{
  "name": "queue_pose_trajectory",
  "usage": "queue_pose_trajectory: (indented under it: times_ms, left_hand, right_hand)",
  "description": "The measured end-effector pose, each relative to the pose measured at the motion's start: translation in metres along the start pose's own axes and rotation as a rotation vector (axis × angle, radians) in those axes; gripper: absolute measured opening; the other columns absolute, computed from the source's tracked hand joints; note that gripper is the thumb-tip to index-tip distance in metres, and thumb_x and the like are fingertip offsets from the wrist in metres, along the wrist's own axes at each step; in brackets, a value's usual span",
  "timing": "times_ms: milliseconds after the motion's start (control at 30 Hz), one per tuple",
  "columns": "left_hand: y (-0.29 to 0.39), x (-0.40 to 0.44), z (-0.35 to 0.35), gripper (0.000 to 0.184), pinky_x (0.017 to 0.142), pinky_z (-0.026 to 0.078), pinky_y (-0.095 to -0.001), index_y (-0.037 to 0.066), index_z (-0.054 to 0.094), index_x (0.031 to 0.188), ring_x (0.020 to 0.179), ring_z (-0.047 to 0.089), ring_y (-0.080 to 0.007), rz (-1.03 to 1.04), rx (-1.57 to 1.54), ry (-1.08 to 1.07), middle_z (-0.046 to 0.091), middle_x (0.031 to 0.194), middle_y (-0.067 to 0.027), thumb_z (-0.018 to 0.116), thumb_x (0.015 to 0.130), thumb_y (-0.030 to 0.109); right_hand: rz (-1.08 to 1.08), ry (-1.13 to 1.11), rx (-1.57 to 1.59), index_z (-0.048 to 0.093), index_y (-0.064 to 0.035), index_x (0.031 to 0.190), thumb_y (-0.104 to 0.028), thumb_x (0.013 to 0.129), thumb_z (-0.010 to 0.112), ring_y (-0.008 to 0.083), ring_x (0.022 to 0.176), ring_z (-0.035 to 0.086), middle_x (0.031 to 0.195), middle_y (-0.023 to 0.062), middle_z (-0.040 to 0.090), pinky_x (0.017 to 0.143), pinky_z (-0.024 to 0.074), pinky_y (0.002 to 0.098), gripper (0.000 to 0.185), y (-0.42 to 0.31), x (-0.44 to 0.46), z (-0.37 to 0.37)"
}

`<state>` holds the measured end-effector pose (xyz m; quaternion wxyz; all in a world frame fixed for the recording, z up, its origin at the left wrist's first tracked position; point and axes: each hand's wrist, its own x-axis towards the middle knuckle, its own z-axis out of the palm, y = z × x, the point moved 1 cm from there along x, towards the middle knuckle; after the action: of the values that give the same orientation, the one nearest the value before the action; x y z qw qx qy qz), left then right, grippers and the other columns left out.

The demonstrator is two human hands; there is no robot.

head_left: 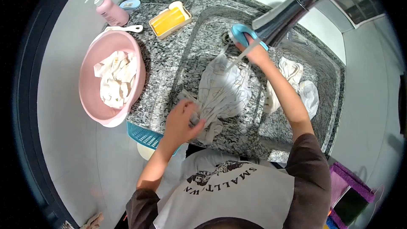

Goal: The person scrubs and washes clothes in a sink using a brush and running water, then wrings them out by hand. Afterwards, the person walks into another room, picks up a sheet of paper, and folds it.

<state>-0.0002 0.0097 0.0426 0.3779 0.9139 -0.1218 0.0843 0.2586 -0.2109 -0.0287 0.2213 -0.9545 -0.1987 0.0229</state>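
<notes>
A wet white garment (227,87) with thin dark line markings lies spread on the granite slab of the washing area. My right hand (255,53) is closed around the light blue handle of a scrub brush (238,30), at the garment's far side beneath the faucet; its bristles are hidden. On the near left, my left hand (180,121) rests at the garment's bunched edge. Its thumb and fingers are apart, slightly blurred, with cloth showing between them. A stream of water (241,55) falls onto the cloth.
A chrome faucet (284,15) arches over from the upper right. More white cloths (309,97) lie in the right basin. Left stand a pink tub (87,76) holding white laundry (116,78), a pink pump bottle (112,12) and a dish with yellow soap (169,20).
</notes>
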Motion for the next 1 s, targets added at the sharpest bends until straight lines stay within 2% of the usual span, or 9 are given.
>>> queue_pose_trajectory:
  times_ms: [100,200,300,433,567,633,767,933,1000]
  left_hand:
    - [0.017,0.021,0.009,0.062,0.089,0.035,-0.046,0.01,0.043,0.12,0.109,0.042,-0.0381,-0.252,0.298,-0.267,0.039,0.122,-0.0199,0.061,0.071,0.042]
    - [0.017,0.029,0.05,0.065,0.094,0.027,-0.0514,0.009,0.038,0.126,0.115,0.035,-0.0424,-0.14,0.572,-0.506,0.031,0.13,-0.0233,0.053,0.077,0.048]
    - [-0.004,0.024,0.099,0.063,0.097,0.023,-0.0529,0.006,0.035,0.128,0.118,0.03,-0.0456,0.003,0.649,-0.433,0.028,0.131,-0.0279,0.045,0.082,0.047]
    - [-0.041,0.059,0.135,0.056,0.097,0.024,-0.0528,0.005,0.038,0.126,0.119,0.029,-0.0439,0.171,0.62,-0.319,0.03,0.129,-0.0289,0.045,0.083,0.041]
    - [-0.058,0.133,0.134,0.057,0.092,0.031,-0.0518,0.005,0.041,0.123,0.116,0.034,-0.0398,0.034,0.282,-0.55,0.035,0.126,-0.0258,0.053,0.079,0.039]
    - [-0.052,0.141,0.125,0.061,0.082,0.039,-0.0503,0.005,0.048,0.114,0.109,0.041,-0.0351,0.122,0.746,-0.096,0.045,0.116,-0.0202,0.061,0.07,0.046]
    - [-0.052,0.13,0.105,0.065,0.074,0.043,-0.049,0.005,0.055,0.102,0.109,0.041,-0.0317,-0.072,1.022,-0.257,0.05,0.111,-0.0146,0.067,0.059,0.053]
    - [-0.047,0.157,0.101,0.053,0.078,0.045,-0.0413,0.005,0.061,0.089,0.098,0.055,-0.0285,-0.351,0.598,-0.682,0.06,0.1,-0.0138,0.072,0.055,0.044]
    - [-0.04,0.158,0.093,0.048,0.076,0.046,-0.0395,0.005,0.062,0.088,0.09,0.058,-0.0286,-0.322,0.573,-0.638,0.061,0.093,-0.0139,0.07,0.057,0.04]
  right_hand:
    - [0.013,-0.002,-0.027,0.047,-0.0015,0.116,-0.045,0.077,0.055,0.0365,0.105,0.048,0.115,0.0225,0.049,0.089,0.0366,0.0382,0.059,-0.008,-0.057,-0.036]
    - [0.196,0.068,0.205,0.045,-0.0002,0.119,-0.046,0.078,0.054,0.0375,0.106,0.047,0.114,0.0248,0.049,0.09,0.0364,0.0375,0.062,0.002,-0.127,-0.049]
    - [0.388,0.121,0.311,0.039,0.0047,0.122,-0.045,0.08,0.053,0.0384,0.109,0.045,0.117,0.0281,0.045,0.092,0.0351,0.0362,0.067,0.049,-0.199,-0.031]
    - [0.811,-0.192,0.289,0.031,0.0087,0.125,-0.043,0.083,0.05,0.0327,0.121,0.034,0.128,0.0257,0.036,0.098,0.0275,0.034,0.07,0.113,-0.276,0.019]
    - [0.779,-0.644,0.225,0.031,0.0073,0.126,-0.043,0.083,0.049,0.0337,0.121,0.034,0.129,0.0245,0.035,0.098,0.0288,0.0341,0.069,0.136,-0.303,0.051]
    - [0.605,-0.847,0.064,0.036,0.0051,0.123,-0.044,0.082,0.05,0.0351,0.114,0.041,0.123,0.025,0.042,0.093,0.0341,0.0364,0.066,0.119,-0.3,0.048]
    - [0.615,-0.937,-0.079,0.049,0.0032,0.107,-0.044,0.081,0.05,0.0364,0.097,0.052,0.104,0.0237,0.055,0.08,0.0409,0.0403,0.054,0.111,-0.288,0.04]
    - [0.55,-0.758,-0.1,0.055,-0.0012,0.102,-0.042,0.08,0.05,0.0345,0.094,0.055,0.101,0.0207,0.057,0.079,0.0428,0.0401,0.046,0.113,-0.282,0.029]
    - [0.565,-0.761,-0.116,0.055,-0.0052,0.103,-0.041,0.08,0.049,0.0353,0.092,0.055,0.099,0.0196,0.058,0.077,0.0428,0.0403,0.043,0.089,-0.267,-0.004]
